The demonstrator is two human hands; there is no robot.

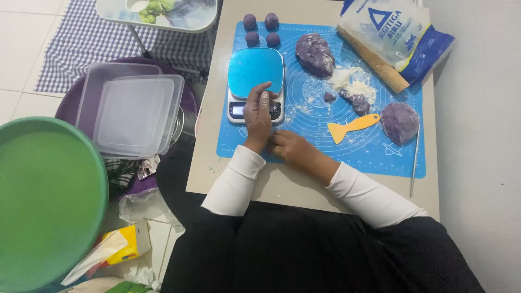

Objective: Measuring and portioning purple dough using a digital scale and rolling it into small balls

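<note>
L hand [258, 113] rests on kitchen scale [255, 81] w/ fingers bent; R hand [292, 147] on blue mat [374, 154], maybe pressing dough.

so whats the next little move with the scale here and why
Probably lift the left hand off the scale's front panel and fetch a piece of purple dough. The blue platform is bare, four rolled balls already sit at the mat's far corner, and the right hand rests on the mat.

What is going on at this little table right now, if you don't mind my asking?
A person sits at a low table with purple dough on a blue silicone mat. The left hand rests on the front of a blue kitchen scale; the right hand lies on the mat. Four dough balls sit behind the scale.
</note>
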